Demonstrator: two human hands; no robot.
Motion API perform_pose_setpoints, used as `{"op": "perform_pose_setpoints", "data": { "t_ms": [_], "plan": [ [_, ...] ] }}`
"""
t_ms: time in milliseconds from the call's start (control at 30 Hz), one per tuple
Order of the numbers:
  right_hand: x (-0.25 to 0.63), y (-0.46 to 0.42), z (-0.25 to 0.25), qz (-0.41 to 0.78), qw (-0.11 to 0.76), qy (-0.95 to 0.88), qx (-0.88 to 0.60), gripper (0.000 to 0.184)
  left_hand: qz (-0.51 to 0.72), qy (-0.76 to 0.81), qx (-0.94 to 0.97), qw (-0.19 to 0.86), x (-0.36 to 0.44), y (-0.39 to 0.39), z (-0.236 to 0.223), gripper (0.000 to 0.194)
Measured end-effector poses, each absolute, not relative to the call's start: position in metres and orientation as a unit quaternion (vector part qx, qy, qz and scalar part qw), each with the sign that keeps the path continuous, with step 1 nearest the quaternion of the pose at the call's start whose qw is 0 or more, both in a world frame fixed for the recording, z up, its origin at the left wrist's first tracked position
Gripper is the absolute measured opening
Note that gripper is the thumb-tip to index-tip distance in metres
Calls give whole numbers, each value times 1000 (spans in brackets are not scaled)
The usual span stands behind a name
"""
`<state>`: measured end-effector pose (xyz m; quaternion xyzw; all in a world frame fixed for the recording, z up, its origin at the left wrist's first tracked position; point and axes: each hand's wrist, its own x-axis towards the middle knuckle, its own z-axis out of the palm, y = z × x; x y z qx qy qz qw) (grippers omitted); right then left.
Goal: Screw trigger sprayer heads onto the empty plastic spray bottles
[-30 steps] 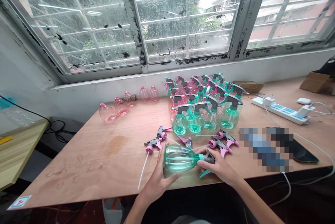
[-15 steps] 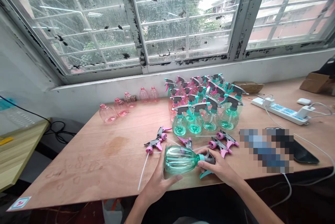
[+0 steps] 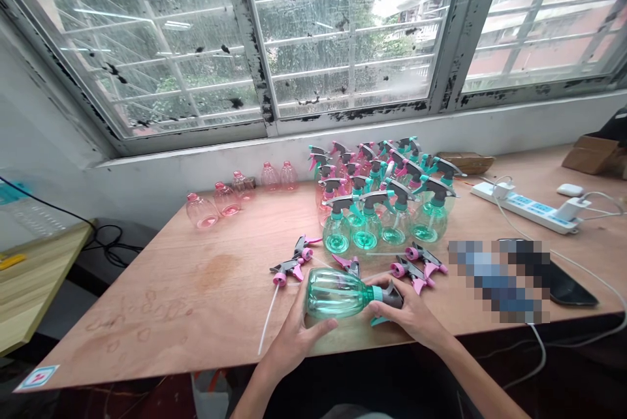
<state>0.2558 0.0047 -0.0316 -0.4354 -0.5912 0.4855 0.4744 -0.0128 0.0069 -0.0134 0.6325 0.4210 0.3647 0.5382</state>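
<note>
A green see-through spray bottle [image 3: 337, 294] lies sideways in the air over the table's front edge, its base to the left. My left hand [image 3: 300, 334] is wrapped around the base end, thumb along the near side. At the neck, my right hand [image 3: 409, 308] grips the teal collar and grey spray head. Just beyond the bottle lie several loose pink-and-grey spray heads [image 3: 288, 270] with white tubes. Behind them stands a cluster of green and pink spray bottles [image 3: 365, 233] with their heads fitted.
Several pink bottles without heads [image 3: 202, 210] stand at the back left. On the right are a white power strip [image 3: 526, 205], a dark phone [image 3: 571, 285], a blurred-out item and cables. A cardboard box [image 3: 590, 155] sits at the far right, near the window wall.
The bottle has tilted and risen very slightly at its base end, and the teal trigger has turned a little. Both hands keep their hold; the other things stay put.
</note>
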Motion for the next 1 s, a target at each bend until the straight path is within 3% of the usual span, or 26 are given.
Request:
{"op": "perform_pose_setpoints", "data": {
  "t_ms": [400, 600, 1000],
  "plan": [
    [255, 3, -33, 500, 475, -584, -429, 33, 382, 403, 629, 544, -10, 4, -5, 102],
    [253, 3, -36, 497, 480, -578, -434, 33, 395, 429, 635, 507, -10, 6, -9, 88],
    [254, 3, -35, 518, 472, -572, -426, 33, 398, 394, 637, 529, -10, 3, -5, 88]
  ]
}}
